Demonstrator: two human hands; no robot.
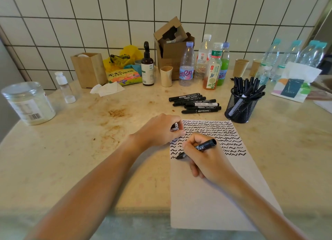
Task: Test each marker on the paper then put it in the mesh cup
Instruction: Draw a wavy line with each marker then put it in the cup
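Right hand (203,160) grips marker (197,148), tip on paper (206,194). Left hand (161,130) pinches cap (174,126). Risk: paper shifts unpinned, line smears.

Just one camera here, worn on the person's head, wide-angle, looking forward and down over the table (71,159) toward the tiled wall (71,15). It's close in, both forearms reach up from the bottom edge, and straight lines bend near the borders.
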